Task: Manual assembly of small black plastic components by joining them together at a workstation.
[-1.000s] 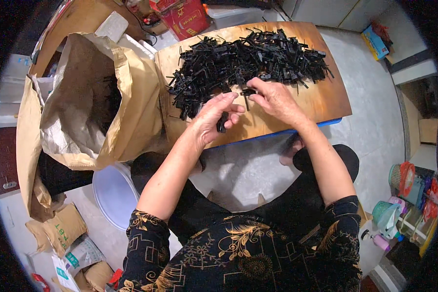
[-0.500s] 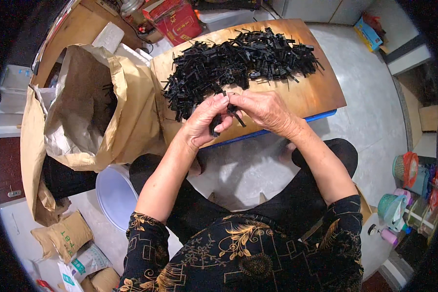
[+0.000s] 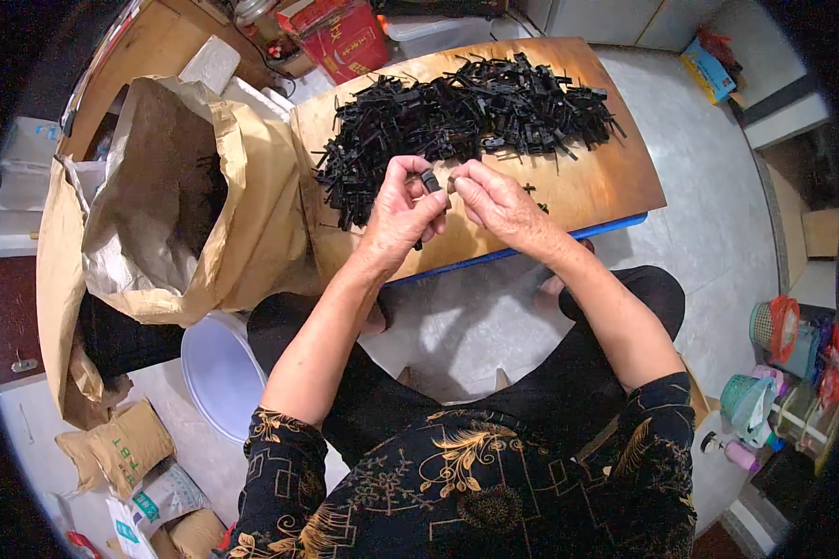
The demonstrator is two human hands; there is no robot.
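A large heap of small black plastic strips [image 3: 466,121] covers the far part of a wooden board [image 3: 597,186]. Above the board's near edge, my left hand [image 3: 403,210] pinches a small black plastic piece [image 3: 430,181] between thumb and fingers. My right hand [image 3: 494,200] meets it from the right, fingertips touching the same piece. Both hands are raised a little off the board, near the heap's front edge.
A big open brown paper sack [image 3: 186,205] stands left of the board, dark parts inside. A white bucket [image 3: 216,368] sits below it by my knee. Red boxes [image 3: 340,37] lie beyond the board. Small sacks [image 3: 116,447] and baskets [image 3: 778,331] line the floor edges.
My hands lifted off the board and came together, holding a black piece between them; earlier they were picking at the heap's edge.
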